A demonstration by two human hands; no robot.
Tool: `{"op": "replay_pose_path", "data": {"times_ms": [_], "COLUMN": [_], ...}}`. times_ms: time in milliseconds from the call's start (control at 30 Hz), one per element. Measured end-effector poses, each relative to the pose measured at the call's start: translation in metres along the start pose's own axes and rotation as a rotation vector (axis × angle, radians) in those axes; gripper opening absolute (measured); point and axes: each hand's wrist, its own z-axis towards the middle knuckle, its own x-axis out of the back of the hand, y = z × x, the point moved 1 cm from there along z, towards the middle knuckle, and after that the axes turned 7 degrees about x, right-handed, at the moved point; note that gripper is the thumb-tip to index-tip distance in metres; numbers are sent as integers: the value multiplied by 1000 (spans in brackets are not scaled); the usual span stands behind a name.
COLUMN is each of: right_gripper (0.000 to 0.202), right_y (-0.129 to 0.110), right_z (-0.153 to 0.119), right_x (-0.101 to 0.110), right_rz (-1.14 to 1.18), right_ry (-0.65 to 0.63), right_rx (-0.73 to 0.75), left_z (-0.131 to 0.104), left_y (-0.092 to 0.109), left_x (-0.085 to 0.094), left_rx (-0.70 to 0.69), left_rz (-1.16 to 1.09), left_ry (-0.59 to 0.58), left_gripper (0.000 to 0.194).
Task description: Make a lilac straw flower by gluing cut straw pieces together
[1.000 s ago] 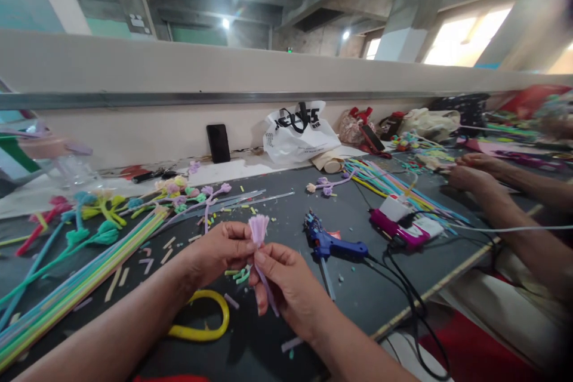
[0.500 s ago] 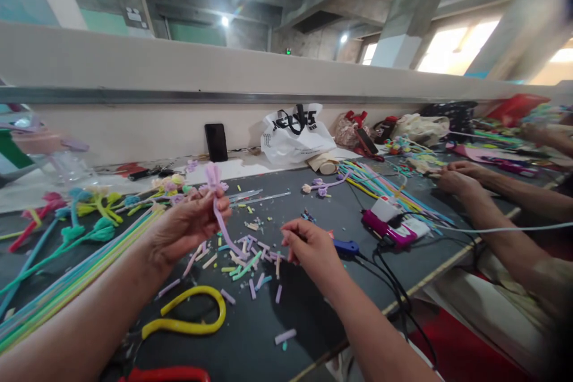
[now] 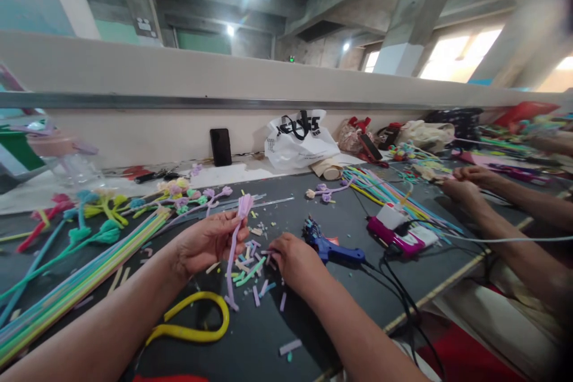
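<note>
My left hand (image 3: 210,245) pinches a lilac pipe-cleaner stem (image 3: 231,262) near its bunched top, and the stem hangs down to the table. To its right, my right hand (image 3: 293,259) reaches into a scatter of short cut pipe-cleaner pieces (image 3: 250,273) in lilac, green and cream. Its fingertips are drawn together at the edge of that pile; what lies between them is hidden. Just beyond the right hand lies a blue glue gun (image 3: 344,252) with a dark cord. A hand tool with a yellow handle (image 3: 224,313) and a red one lies nearer, below the left hand.
Long pipe cleaners (image 3: 98,268) and finished colourful flowers (image 3: 102,230) lie at left. A phone (image 3: 220,147) and a white bag (image 3: 298,143) stand against the partition. Right of the glue gun are a magenta power strip (image 3: 398,236), cords and a co-worker's hands (image 3: 468,188).
My right hand has moved left and down onto the cut pieces, uncovering more of the glue gun. My left hand has shifted slightly right and lower with the lilac stem, which now hangs straighter.
</note>
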Motion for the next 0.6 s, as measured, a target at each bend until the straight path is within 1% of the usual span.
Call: {"op": "replay_pose_path", "data": {"times_ms": [100, 167, 300, 400, 600], "right_gripper": [23, 25, 29, 26, 21], "right_y": [3, 1, -8, -9, -5], "right_z": [0, 0, -2, -2, -3], "right_x": [0, -1, -5, -8, -4], "right_rz": [-45, -53, -57, -48, 56], "right_ry": [5, 8, -30, -55, -32], "right_rx": [-33, -27, 76, 149, 202], "left_z": [1, 1, 0, 1, 3], "left_y": [0, 1, 1, 0, -2], "left_x": [4, 5, 7, 8, 11], "left_rx": [-6, -15, -31, -24, -10], "left_rz": [-6, -20, -29, -28, -27], "left_ry": [6, 22, 36, 40, 38], "left_gripper": [9, 9, 8, 9, 9]}}
